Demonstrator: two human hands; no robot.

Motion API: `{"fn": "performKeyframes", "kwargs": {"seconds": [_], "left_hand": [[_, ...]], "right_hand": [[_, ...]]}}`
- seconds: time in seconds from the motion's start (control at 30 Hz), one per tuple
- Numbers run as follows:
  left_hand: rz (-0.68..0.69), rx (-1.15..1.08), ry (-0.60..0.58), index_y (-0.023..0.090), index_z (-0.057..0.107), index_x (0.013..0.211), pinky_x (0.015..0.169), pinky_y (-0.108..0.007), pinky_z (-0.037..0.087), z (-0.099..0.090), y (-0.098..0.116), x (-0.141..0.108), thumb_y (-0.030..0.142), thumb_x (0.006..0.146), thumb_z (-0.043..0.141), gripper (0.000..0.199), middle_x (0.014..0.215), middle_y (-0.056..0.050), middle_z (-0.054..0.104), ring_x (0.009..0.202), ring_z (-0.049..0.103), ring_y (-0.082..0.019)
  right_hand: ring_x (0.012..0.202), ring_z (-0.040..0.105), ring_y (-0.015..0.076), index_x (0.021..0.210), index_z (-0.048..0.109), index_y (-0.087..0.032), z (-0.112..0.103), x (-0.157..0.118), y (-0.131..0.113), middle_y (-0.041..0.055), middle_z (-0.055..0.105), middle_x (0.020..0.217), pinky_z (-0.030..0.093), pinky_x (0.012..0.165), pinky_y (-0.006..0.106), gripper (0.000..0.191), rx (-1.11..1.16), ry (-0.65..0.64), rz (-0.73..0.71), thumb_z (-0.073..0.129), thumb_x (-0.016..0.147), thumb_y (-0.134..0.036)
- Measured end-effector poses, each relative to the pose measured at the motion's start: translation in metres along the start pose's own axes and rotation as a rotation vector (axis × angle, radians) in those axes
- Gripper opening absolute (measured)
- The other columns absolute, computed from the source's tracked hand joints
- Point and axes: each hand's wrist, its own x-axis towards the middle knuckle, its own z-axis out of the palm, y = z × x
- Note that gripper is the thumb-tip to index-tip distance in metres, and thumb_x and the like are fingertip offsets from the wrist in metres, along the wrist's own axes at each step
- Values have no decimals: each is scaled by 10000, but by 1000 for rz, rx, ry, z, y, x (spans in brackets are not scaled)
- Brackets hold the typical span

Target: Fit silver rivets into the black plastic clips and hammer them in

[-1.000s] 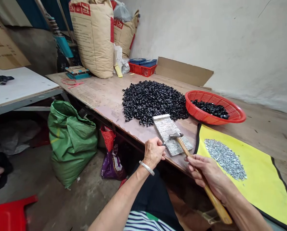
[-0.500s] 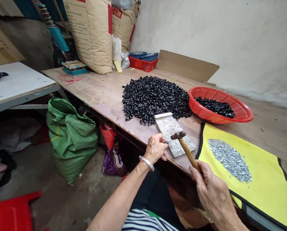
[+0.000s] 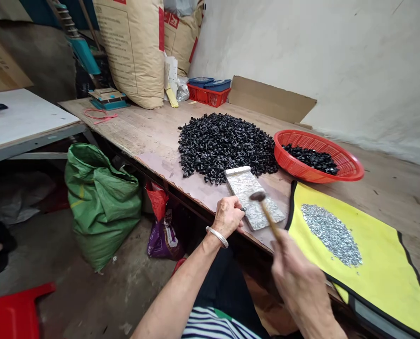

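My left hand [image 3: 228, 215] pinches a small black piece [image 3: 244, 209] at the left edge of a whitish, worn slab [image 3: 254, 197]. A hammer [image 3: 268, 216] is in my right hand [image 3: 296, 278], its head over the middle of the slab; hand and handle are blurred by motion. Behind the slab lies a big heap of small black parts [image 3: 225, 143]. To the right, a yellow cloth [image 3: 379, 254] with black edging bears a pile of small shiny metal pieces [image 3: 331, 234].
A red basket [image 3: 351, 165] with black parts stands at the right. Large paper sacks [image 3: 130, 52], a red crate [image 3: 210, 96] and a cardboard strip [image 3: 271, 98] line the back. Left of the wooden table [image 3: 142, 125], a green sack [image 3: 104, 202] rests on the floor.
My right hand has shifted slightly left, and the hammer with it is now blurred. My left hand stays at the slab's edge with the small black piece. The view has moved slightly.
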Motion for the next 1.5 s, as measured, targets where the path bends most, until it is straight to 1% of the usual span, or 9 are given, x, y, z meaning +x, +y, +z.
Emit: {"fn": "performKeyframes", "kwargs": {"seconds": [0.1, 0.27, 0.43, 0.6, 0.73, 1.07, 1.23, 1.4, 1.5], "left_hand": [[-14, -2, 0, 181, 433, 561, 324, -246, 451, 0, 2, 0, 26, 600, 481, 167, 344, 77, 401, 306, 504, -141], [-33, -20, -6, 178, 453, 575, 341, -262, 471, 0, 0, 2, 39, 600, 490, 146, 327, 72, 415, 308, 511, -147], [-30, -21, 3, 180, 444, 561, 336, -250, 462, 1, 0, 2, 43, 596, 494, 151, 319, 71, 414, 307, 510, -146], [-37, -36, 9, 178, 453, 564, 339, -250, 461, 0, 1, 0, 35, 592, 490, 151, 308, 72, 413, 301, 508, -147], [-18, -57, 25, 180, 448, 551, 323, -243, 446, 1, 0, 1, 32, 587, 492, 159, 312, 73, 415, 290, 497, -143], [39, -381, -165, 145, 477, 620, 434, -325, 544, -23, -8, -16, 129, 649, 595, 123, 482, 14, 572, 372, 544, -120], [75, -701, -361, 114, 506, 665, 395, -329, 549, -48, -15, -41, 187, 639, 701, 210, 608, -38, 629, 406, 526, -96], [84, -785, -459, 111, 507, 673, 351, -293, 532, -57, -21, -56, 216, 662, 713, 232, 648, -46, 640, 388, 515, -84], [83, -817, -501, 116, 507, 688, 349, -282, 531, -57, -27, -60, 234, 669, 719, 243, 658, -42, 642, 385, 509, -76]], "right_hand": [[345, 530, 153, 866, 633, -137, 2, 0, -1, 15, 600, 505, 305, 349, 255, 289, -78, -132, -35, 347, 890, -166], [603, 654, 165, 1129, 565, -64, -3, 0, -3, 113, 704, 856, 447, 530, 233, 308, 8, 94, -3, 424, 899, -212], [358, 523, 133, 995, 639, -117, 8, -6, -5, 20, 632, 563, 324, 380, 250, 276, -72, -91, -16, 389, 888, -170], [550, 623, 155, 1149, 579, -95, 5, -6, -6, 94, 702, 812, 399, 483, 237, 321, -22, 44, 99, 438, 891, -225], [365, 504, 139, 945, 657, -134, 14, -10, -7, 43, 631, 567, 297, 402, 257, 274, -45, -174, 107, 404, 862, -196], [376, 415, 111, 927, 459, -198, 40, 18, 16, -74, 429, 528, 349, 348, 242, 314, 1066, -527, 791, 497, 735, -443], [417, 465, 126, 800, 514, -203, 48, 31, 25, -39, 487, 542, 345, 406, 246, 155, 880, -587, 765, 527, 692, -313], [662, 553, 207, 663, 596, -207, 24, 33, 20, 56, 590, 712, 373, 590, 323, 180, 322, -428, 387, 504, 742, -340], [682, 569, 204, 726, 642, -196, 11, 27, 5, 62, 619, 728, 405, 624, 324, 225, 502, -365, 392, 493, 751, -362]]}}
